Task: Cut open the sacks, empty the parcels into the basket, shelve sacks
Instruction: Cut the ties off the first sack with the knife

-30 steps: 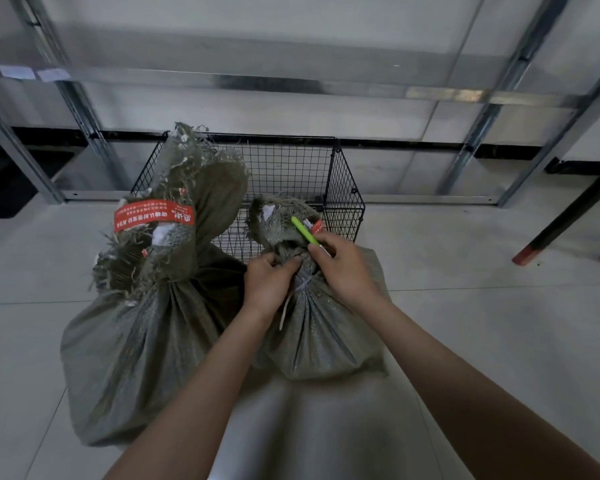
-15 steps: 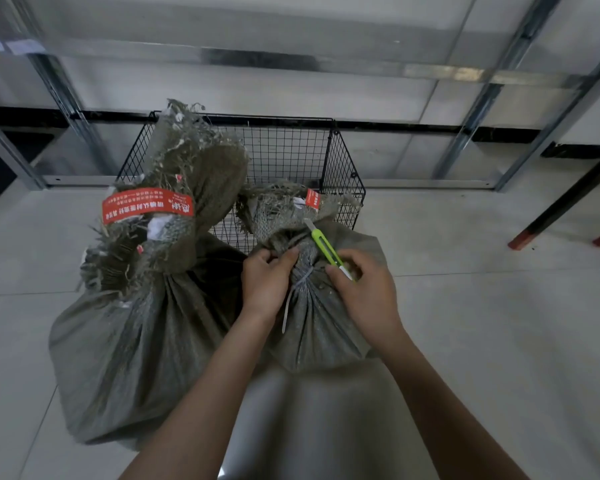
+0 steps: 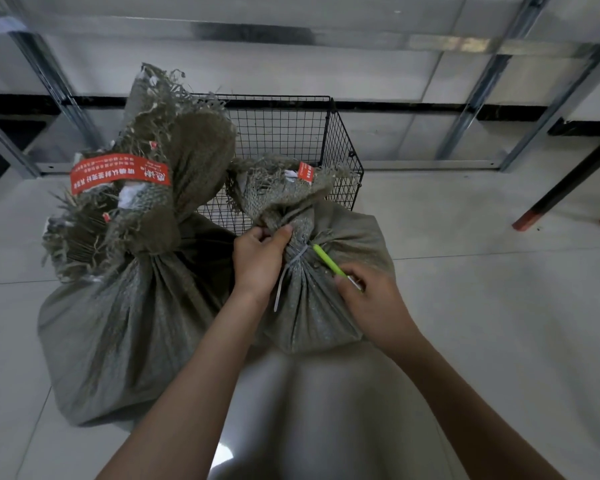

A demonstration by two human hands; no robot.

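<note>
Two grey-green woven sacks stand tied on the floor in front of a black wire basket (image 3: 340, 140). The large sack (image 3: 118, 306) is at the left with a red label round its neck. The small sack (image 3: 326, 299) is at the right, bound by a white cable tie (image 3: 297, 259). My left hand (image 3: 257, 258) grips the small sack's gathered neck just above the tie. My right hand (image 3: 371, 299) holds a green utility knife (image 3: 328, 265), its tip pointing at the tie from the right.
A metal shelving frame (image 3: 482, 88) runs along the wall behind the basket. Dark table legs with red feet (image 3: 534, 216) stand at the right. Pale tiled floor (image 3: 499, 323) surrounds the sacks.
My right hand has moved down and to the right, bringing the knife from above the sack's neck down to the cable tie. My left hand keeps its grip on the neck.
</note>
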